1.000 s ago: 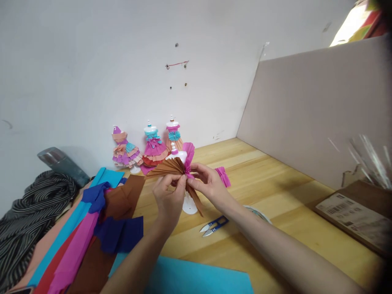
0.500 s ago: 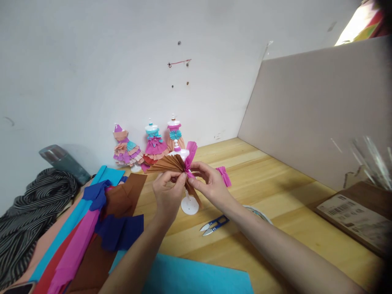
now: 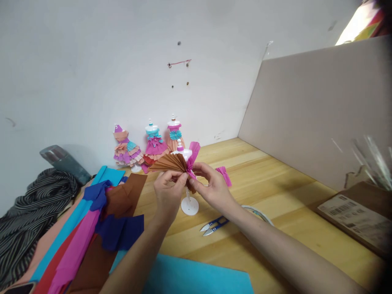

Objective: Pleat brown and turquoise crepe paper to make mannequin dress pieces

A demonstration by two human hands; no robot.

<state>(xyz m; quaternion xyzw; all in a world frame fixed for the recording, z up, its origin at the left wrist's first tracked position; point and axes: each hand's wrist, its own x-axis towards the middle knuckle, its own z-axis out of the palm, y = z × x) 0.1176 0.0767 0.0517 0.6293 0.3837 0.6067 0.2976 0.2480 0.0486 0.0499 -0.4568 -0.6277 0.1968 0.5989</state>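
Observation:
A small white dress form (image 3: 189, 206) stands on the wooden table, its round base showing under my hands. At its waist, my left hand (image 3: 168, 185) pinches the gathered end of pleated brown crepe paper (image 3: 170, 163), which fans out to the left. My right hand (image 3: 211, 183) closes thumb and fingers on the pink crepe paper (image 3: 193, 153) beside it, one strip of which sticks up past the shoulder. The fingertips of both hands nearly meet, and hide where the two papers join. Blue thread snips (image 3: 214, 224) lie below my right wrist.
Three dressed forms (image 3: 154, 139) stand against the wall. Coloured crepe paper (image 3: 76, 245) is piled at left by a striped cloth (image 3: 33, 208). A blue sheet (image 3: 196, 273) lies in front, a pink piece (image 3: 224, 175) behind my right hand, a cardboard box (image 3: 355, 216) at right.
The dress form's top has shifted slightly right and tilted less. The brown strip hanging below my hands has drawn up behind them. Both hands keep their pinch.

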